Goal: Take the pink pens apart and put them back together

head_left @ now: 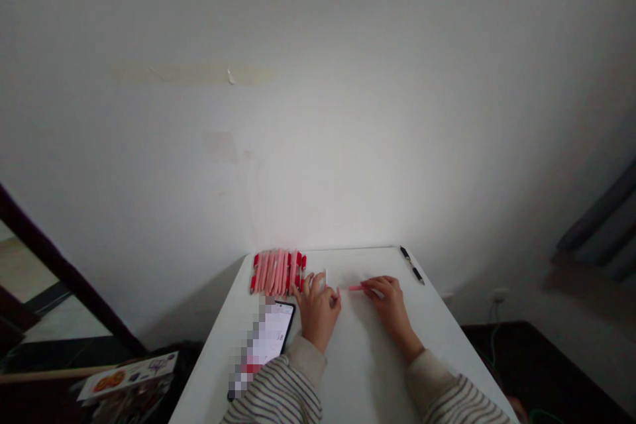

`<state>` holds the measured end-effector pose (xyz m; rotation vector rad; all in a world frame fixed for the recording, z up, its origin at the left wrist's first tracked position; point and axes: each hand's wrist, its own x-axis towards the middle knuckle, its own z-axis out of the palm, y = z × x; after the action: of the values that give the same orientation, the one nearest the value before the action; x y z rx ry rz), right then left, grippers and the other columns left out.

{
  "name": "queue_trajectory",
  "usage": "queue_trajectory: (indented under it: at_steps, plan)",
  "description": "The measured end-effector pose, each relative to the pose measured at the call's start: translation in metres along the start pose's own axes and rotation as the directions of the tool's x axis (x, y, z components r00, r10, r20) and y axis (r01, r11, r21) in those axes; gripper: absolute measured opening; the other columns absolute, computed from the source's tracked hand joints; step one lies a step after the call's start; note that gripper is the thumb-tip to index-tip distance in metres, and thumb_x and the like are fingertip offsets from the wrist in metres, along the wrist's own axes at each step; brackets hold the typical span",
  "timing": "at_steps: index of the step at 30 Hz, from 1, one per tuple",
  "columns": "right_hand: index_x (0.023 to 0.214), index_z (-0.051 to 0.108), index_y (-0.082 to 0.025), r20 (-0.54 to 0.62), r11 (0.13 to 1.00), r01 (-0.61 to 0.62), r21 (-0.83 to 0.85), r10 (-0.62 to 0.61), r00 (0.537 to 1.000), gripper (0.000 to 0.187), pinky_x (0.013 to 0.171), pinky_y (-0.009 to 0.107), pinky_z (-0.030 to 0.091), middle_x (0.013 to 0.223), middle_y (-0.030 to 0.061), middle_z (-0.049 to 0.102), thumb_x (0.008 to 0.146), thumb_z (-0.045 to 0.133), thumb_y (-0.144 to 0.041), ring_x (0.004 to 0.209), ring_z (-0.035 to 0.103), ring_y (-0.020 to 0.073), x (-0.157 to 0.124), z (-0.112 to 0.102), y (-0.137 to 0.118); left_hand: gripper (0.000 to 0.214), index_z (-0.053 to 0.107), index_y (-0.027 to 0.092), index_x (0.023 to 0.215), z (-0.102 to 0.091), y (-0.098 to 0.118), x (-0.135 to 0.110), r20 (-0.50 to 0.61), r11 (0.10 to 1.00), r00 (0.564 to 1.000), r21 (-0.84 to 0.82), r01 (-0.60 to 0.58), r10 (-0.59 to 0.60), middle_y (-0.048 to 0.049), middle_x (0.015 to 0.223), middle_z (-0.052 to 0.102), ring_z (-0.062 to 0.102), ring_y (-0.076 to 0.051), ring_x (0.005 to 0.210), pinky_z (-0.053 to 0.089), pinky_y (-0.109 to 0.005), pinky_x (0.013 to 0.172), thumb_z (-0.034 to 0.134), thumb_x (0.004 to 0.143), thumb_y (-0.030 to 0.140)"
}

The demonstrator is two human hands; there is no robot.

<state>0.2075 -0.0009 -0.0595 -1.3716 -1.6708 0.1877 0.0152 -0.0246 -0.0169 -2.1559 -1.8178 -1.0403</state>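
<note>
My left hand is at the middle of the white table, with thumb and forefinger pinched together. A small pink bit shows at those fingertips, too small to name. By its other fingers a thin white stick points toward the wall. My right hand grips one end of a slim pink tube, like a pen barrel, which points left toward the other hand. Just left of my left hand lies a row of pink and red pens, packed side by side.
A phone with its screen lit lies on the table, partly under my left sleeve. At the right back edge is a black pen. The wall rises directly behind the table. Lower left, a printed box is beside it.
</note>
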Motion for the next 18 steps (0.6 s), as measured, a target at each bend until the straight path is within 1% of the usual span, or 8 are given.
queue_trajectory:
  at_steps: [4,15,18]
  plan:
    - [0.092,0.073,-0.027,0.012,1.000,0.001,-0.002,-0.001,1.000,0.020,0.087,0.042,0.042,0.092,0.0061,0.071,0.084,0.057,-0.035,0.095,0.053,0.0257,0.0002,-0.0010,-0.0010,0.020,0.066,0.025,0.065,0.0008,-0.0008,-0.0008,-0.011,1.000,1.000,0.000,-0.003,0.003,-0.0005,0.120,0.061,0.043,-0.028,0.121,0.017,-0.061,0.107,0.056,0.081,0.031]
    - [0.090,0.073,-0.027,-0.001,1.000,0.006,-0.010,-0.006,1.000,0.019,0.086,0.043,0.044,0.091,0.0069,0.071,0.083,0.057,-0.034,0.094,0.054,0.0260,0.0001,-0.0016,-0.0029,0.019,0.066,0.024,0.066,0.0019,-0.0012,-0.0011,-0.017,1.000,1.000,-0.006,-0.004,0.004,-0.0022,0.120,0.060,0.043,-0.029,0.121,0.015,-0.062,0.107,0.056,0.080,0.031]
    - [0.090,0.073,-0.027,-0.003,1.000,0.000,0.001,0.000,1.000,0.020,0.087,0.043,0.044,0.091,0.0069,0.071,0.083,0.056,-0.034,0.094,0.054,0.0261,0.0004,-0.0022,-0.0042,0.014,0.068,0.026,0.070,0.0016,-0.0012,-0.0014,-0.018,1.000,1.000,-0.023,0.007,-0.007,-0.0027,0.118,0.061,0.043,-0.029,0.121,0.016,-0.061,0.107,0.058,0.079,0.031]
